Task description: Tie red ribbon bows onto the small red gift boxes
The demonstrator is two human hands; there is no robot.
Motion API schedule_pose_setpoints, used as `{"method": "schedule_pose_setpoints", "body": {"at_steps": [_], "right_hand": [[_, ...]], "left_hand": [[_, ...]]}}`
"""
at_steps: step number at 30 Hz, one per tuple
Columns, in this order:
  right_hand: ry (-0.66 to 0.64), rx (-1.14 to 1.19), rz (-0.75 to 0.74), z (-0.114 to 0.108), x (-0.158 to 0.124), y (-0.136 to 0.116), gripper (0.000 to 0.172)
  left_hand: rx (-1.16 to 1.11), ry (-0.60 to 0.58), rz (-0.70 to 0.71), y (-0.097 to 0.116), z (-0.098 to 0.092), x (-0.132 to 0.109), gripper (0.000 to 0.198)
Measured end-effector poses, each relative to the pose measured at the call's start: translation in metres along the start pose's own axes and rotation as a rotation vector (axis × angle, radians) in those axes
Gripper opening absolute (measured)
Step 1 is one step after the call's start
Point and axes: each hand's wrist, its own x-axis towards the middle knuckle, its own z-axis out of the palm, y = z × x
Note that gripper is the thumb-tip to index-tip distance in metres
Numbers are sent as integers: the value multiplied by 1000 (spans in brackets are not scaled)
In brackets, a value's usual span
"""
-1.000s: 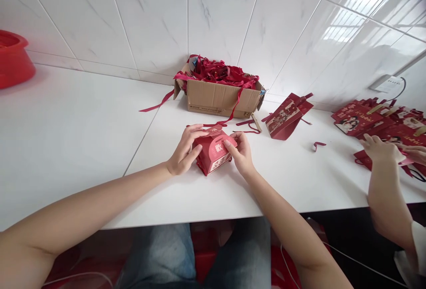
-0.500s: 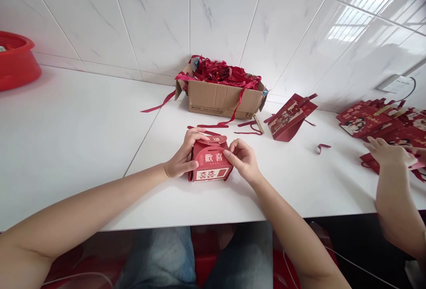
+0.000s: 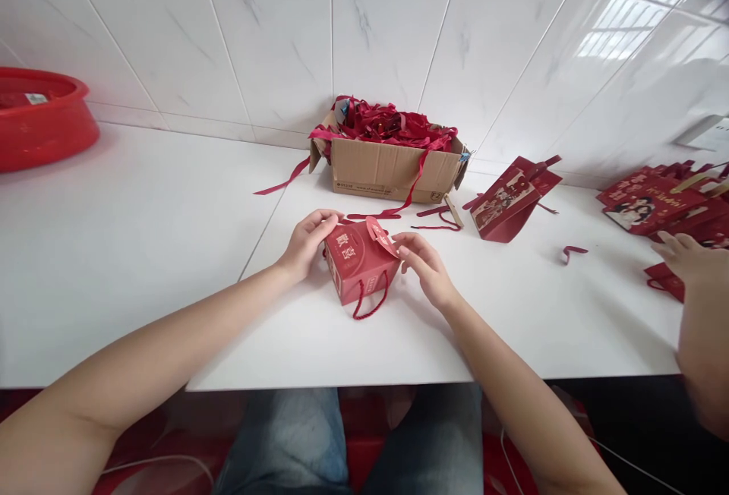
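Note:
A small red gift box (image 3: 358, 267) with gold characters sits on the white table (image 3: 142, 229) in front of me, turned at an angle, a red cord handle hanging off its front. My left hand (image 3: 307, 241) cups its left rear corner, fingers curled on the top edge. My right hand (image 3: 422, 267) pinches the box's raised top flap at the right side.
A cardboard carton (image 3: 392, 168) full of red ribbons stands at the wall behind. A red paper bag (image 3: 509, 203) lies to its right. More red bags (image 3: 654, 206) are piled far right, where another person's hand (image 3: 686, 260) works. A red basin (image 3: 39, 115) sits far left.
The box has been turned from facing me to an angle, its cord handle now hanging at the front. My right hand shifted to the top flap. The view moved slightly right.

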Motion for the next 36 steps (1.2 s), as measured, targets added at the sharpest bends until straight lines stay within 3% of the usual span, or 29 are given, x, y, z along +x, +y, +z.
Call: {"method": "schedule_pose_setpoints", "body": {"at_steps": [5,8,11,14,17,20,23,27,29,32,36], "right_hand": [[64,-48,-41,0,1,4,30],[7,-69,-72,-1,0,4,44],[-77,-64,-91,-1,-1,3,63],[-134,-70,-118,0,-2,5,77],[-92,-68,-131,1,-1,8,84],[19,-94,-124,1,2,10,78],[116,-133,-132,3,5,11,66],[279,-157,-128,5,5,10,58],[307,-144,-123,5,3,8,53],[214,-154,-153,4,-1,5,43],[127,-157,-268,-2,-3,3,31]], "left_hand": [[-22,135,71,-3,-4,8,47],[87,199,159,-5,-5,7,49],[199,84,178,-4,-3,2,52],[173,-73,129,-6,0,-3,50],[83,-228,94,-12,1,-4,54],[20,-346,117,-18,-3,-2,60],[127,-383,185,-23,-6,0,71],[346,-316,273,-29,-6,-1,118],[324,-344,283,-30,-4,-1,129],[162,-362,205,-25,1,-3,117],[-155,-276,-31,-10,5,-4,69]]}}
